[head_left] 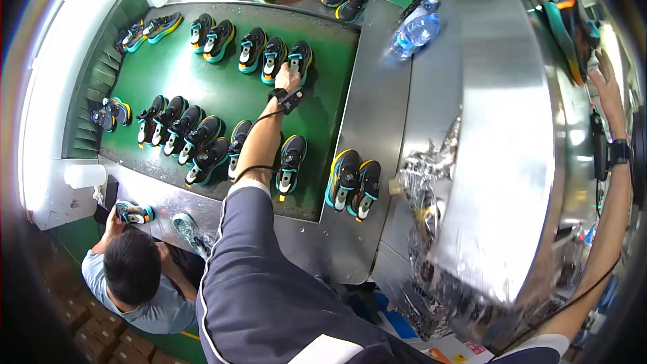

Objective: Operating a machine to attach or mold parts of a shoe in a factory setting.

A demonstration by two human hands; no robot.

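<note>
My left hand reaches far over the green conveyor belt. Its fingers close on the heel end of a black running shoe with a teal and yellow sole, the rightmost of a row there. At the right rim, my right hand is at another black shoe with teal and orange parts, tilted up on its end. The fingers meet this shoe's side, and part of the grip is hidden. A dark strap with a small device and cable sits on my left wrist.
A pair of shoes rests on the metal edge, and several more stand on the belt. Water bottles lie on the steel ledge. Crumpled clear plastic hangs by the metal housing. Co-workers handle shoes at lower left and far side.
</note>
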